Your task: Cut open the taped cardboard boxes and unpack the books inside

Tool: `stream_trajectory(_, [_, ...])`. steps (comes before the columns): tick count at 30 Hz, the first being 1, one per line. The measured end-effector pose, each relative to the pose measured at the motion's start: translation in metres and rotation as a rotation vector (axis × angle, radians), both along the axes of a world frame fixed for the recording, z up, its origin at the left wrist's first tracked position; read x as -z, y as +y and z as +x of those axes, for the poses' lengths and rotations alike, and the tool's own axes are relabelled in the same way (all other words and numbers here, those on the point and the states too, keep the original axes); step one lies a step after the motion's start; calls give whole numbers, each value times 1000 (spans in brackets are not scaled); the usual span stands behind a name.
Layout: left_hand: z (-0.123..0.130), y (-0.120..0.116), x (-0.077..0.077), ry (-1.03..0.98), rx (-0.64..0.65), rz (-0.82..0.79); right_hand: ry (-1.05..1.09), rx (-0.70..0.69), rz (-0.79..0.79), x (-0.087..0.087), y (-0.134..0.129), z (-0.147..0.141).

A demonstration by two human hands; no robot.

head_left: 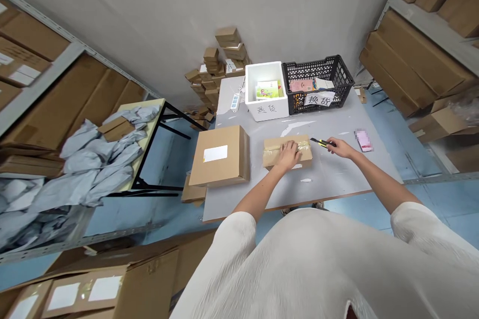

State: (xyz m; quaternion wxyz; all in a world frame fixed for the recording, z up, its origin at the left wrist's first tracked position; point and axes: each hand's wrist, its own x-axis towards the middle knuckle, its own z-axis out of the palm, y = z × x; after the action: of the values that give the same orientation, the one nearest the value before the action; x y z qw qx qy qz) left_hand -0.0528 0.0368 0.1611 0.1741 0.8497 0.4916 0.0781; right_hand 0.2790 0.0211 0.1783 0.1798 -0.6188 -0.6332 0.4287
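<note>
A small taped cardboard box point(270, 155) sits on the grey table in front of me. My left hand point(287, 155) lies on its top with the fingers spread, pressing over the clear tape. Just off the box's right end, my right hand point(340, 148) is closed around a black and yellow utility knife point(322, 143). The knife's tip points left at the box's upper right corner; whether it touches the cardboard I cannot tell.
On the grey table point(337, 179) stand a larger carton point(220, 167), a white foam bin point(267, 107) and a black plastic crate point(318, 99). A pink packet point(362, 140) lies right. Grey mailing bags point(90, 159) cover a side table; boxed shelves flank both sides.
</note>
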Motion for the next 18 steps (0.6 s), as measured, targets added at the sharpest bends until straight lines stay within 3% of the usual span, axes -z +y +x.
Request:
stream_trajectory(5, [2, 4, 1, 5, -54, -2, -61, 14, 2, 8, -15, -6])
stream_trajectory(9, [5, 8, 1, 14, -118, -24, -103, -52, 110, 7, -21, -13])
stream_trajectory(13, [5, 21, -2, 30, -85, -23, -186, -120, 165, 3, -22, -19])
stream_trajectory(18, [1, 41, -1, 107, -127, -171, -253, -157, 158, 5, -20, -22])
